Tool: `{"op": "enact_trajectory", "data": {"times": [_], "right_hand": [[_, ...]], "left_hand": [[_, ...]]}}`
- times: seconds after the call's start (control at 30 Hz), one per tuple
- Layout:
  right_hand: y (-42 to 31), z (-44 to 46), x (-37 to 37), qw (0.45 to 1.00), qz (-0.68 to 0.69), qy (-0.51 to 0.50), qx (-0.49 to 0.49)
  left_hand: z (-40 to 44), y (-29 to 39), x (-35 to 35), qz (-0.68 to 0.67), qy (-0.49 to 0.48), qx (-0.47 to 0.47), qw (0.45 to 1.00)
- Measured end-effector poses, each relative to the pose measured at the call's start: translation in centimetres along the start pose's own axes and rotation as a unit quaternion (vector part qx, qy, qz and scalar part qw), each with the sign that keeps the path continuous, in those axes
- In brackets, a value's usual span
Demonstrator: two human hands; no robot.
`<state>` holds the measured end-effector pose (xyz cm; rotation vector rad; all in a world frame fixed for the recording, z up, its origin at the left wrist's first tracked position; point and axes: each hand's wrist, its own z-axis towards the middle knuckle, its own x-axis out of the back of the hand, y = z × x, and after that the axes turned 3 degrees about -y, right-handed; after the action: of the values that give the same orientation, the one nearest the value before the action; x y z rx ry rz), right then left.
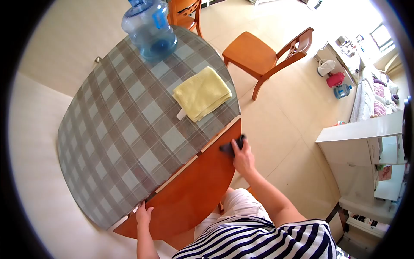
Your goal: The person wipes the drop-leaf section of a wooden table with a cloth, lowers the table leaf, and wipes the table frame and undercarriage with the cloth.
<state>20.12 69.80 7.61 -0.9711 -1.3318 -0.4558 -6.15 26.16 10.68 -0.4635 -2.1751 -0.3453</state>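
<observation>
Striped shirt (258, 235) closest; wooden leaf (189, 190) beyond, against checked tabletop (129, 142)
Right hand (244, 159) wrapped round dark object (227, 148) over leaf's right end; left hand (143, 214) at seam (176, 174), thumb spread, can't tell if gripping; best: light, even pressure, fingertips clear of seam

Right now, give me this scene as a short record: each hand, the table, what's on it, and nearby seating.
Right hand: holding a dark object, exact kind unclear, at the wooden section's right end
Left hand: fingers at the seam by the tablecloth's near edge; grip unclear
Right hand position: near the table's outer edge
Table: checked tablecloth; bare reddish-brown wooden section on the near side
On tablecloth: folded yellow cloth; clear blue water jug towards the far end
Seating: wooden chair beyond the table
</observation>
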Motion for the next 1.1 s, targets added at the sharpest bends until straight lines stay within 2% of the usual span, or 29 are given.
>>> {"op": "enact_trajectory", "data": {"times": [0.07,0.13,0.23,0.37,0.43,0.5,0.6,0.63,0.67,0.73,0.77,0.83,0.93,1.0,1.07,1.1], "right_hand": [[-0.3,-2.9,0.6,0.999,-0.022,-0.021,0.009],[-0.5,-4.2,1.8,0.986,-0.071,-0.095,0.118],[0.5,-1.4,1.6,0.979,-0.083,-0.069,0.172],[1.4,6.8,2.5,0.983,-0.111,-0.038,0.140],[1.2,9.3,3.1,0.991,-0.098,-0.051,0.072],[1.7,8.8,2.4,0.994,-0.082,-0.011,0.076],[3.0,6.8,2.7,0.996,-0.009,-0.022,0.088],[4.2,5.9,2.6,0.993,0.022,-0.044,0.110],[4.2,5.3,5.2,0.983,0.052,-0.156,0.082],[7.5,4.7,6.3,0.956,0.147,-0.231,0.108],[9.3,4.6,6.4,0.950,0.194,-0.216,0.116],[12.9,5.3,7.9,0.943,0.241,-0.203,0.102],[20.0,8.0,11.7,0.932,0.281,-0.214,0.086],[25.0,9.8,15.5,0.942,0.275,-0.185,0.058],[30.3,11.1,20.0,0.952,0.277,-0.124,0.031],[33.0,11.6,21.8,0.950,0.302,-0.075,0.018]], "left_hand": [[0.2,-0.6,-0.2,-0.010,-0.004,-0.006,1.000],[0.7,-0.7,-0.6,-0.021,-0.008,-0.012,1.000],[0.3,-0.4,0.0,-0.025,-0.027,0.004,0.999],[-0.2,0.5,0.5,-0.005,-0.017,0.003,1.000],[-0.1,0.7,0.7,0.001,-0.014,-0.004,1.000],[-0.2,0.6,0.3,0.003,-0.013,0.009,1.000],[-0.8,1.4,-0.7,0.017,0.005,0.037,0.999],[-0.9,2.3,-0.7,0.029,0.006,0.061,0.998],[-1.1,3.8,-0.6,0.027,0.011,0.061,0.998],[-2.3,8.5,0.0,0.087,-0.021,0.040,0.995],[-2.9,12.1,0.6,0.083,-0.013,0.040,0.996],[-4.3,21.0,1.7,-0.034,0.006,-0.059,0.998],[-4.2,34.8,1.0,-0.097,0.007,-0.153,0.983],[-3.4,44.6,1.1,-0.104,0.011,-0.229,0.968],[-1.6,52.2,1.3,-0.037,0.004,-0.360,0.932],[-1.3,55.8,2.1,-0.040,0.006,-0.363,0.931]]}}
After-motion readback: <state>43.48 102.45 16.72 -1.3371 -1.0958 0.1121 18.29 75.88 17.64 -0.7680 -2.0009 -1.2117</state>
